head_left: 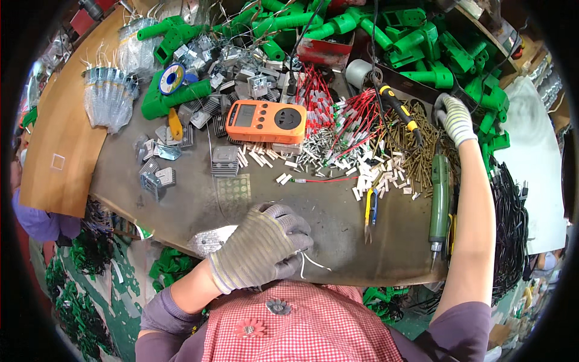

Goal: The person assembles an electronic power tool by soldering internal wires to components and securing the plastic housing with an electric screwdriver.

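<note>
My left hand (262,247) around wires (303,264), 2 white ends out; my right hand (455,119), grip unclear, at dark tray (416,88).

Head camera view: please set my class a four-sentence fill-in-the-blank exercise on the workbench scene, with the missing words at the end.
1. The meter with a small grey screen has a casing coloured ____.
2. The thin wires beside the fingertips of the left hand are ____ in colour.
3. The hand farther from the checked apron is the person's ____ hand.
4. The body of the power screwdriver on the bench is coloured ____.

Missing words: orange; white; right; green.
</note>
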Demonstrator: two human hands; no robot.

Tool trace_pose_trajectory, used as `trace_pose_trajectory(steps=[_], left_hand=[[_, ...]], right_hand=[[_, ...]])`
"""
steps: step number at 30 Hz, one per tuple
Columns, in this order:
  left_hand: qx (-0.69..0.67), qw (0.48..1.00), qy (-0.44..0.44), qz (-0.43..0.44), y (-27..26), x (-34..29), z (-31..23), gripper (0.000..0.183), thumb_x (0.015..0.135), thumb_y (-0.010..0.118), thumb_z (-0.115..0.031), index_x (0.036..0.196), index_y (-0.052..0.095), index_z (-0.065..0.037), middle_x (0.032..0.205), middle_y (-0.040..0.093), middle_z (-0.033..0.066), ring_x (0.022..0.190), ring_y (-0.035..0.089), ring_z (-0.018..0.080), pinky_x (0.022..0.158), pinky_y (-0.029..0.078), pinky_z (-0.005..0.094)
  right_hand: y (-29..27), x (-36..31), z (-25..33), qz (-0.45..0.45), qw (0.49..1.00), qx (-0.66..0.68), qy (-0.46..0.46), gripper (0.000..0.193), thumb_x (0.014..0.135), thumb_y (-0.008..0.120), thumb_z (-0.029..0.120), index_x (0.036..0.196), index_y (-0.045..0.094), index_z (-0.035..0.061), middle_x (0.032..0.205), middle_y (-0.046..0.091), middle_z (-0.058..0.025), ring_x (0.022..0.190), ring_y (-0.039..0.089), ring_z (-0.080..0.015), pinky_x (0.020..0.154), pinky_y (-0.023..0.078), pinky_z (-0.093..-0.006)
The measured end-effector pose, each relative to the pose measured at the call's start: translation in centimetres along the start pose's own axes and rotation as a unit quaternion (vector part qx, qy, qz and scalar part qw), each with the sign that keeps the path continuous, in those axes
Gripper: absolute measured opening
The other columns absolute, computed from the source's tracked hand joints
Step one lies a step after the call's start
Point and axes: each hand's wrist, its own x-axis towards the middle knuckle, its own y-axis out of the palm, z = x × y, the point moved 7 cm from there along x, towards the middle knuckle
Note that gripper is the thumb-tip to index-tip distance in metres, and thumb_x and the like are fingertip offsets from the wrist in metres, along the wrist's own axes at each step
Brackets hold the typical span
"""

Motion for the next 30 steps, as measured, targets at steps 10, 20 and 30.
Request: trace_pose_trajectory(steps=[10,20,30], left_hand=[[-0.094,0.992,-0.035,-0.073,-0.3,0.3,0.6,0.015,0.082,0.070,-0.021,0.094,0.073,-0.011,0.085,0.069,0.0055,0.088,0.064,0.0287,0.087,0.046,0.0437],[-0.113,0.984,-0.047,-0.129,-0.2,0.2,0.7,0.015,0.083,0.071,-0.020,0.093,0.071,-0.009,0.076,0.060,0.0080,0.075,0.060,0.0306,0.074,0.047,0.0431],[-0.109,0.980,-0.071,-0.151,-0.2,0.1,0.8,0.015,0.082,0.072,-0.020,0.090,0.071,-0.007,0.082,0.065,0.0099,0.081,0.063,0.0318,0.074,0.050,0.0424]], right_hand=[[-7.7,-11.0,18.3,0.004,0.822,0.564,0.080,0.026,0.091,0.069,0.006,0.116,0.063,0.0019,0.098,0.070,-0.0065,0.092,0.066,-0.0128,0.081,0.052,-0.0271],[-4.4,-16.8,23.1,0.016,0.929,0.370,0.011,0.015,0.083,0.073,0.005,0.098,0.068,0.0059,0.092,0.068,-0.0133,0.081,0.065,-0.0314,0.075,0.053,-0.0385],[-6.3,-19.8,29.5,0.110,0.908,0.327,-0.237,0.043,0.066,0.083,0.025,0.099,0.063,0.0044,0.108,0.066,-0.0142,0.096,0.062,-0.0354,0.086,0.052,-0.0423]])
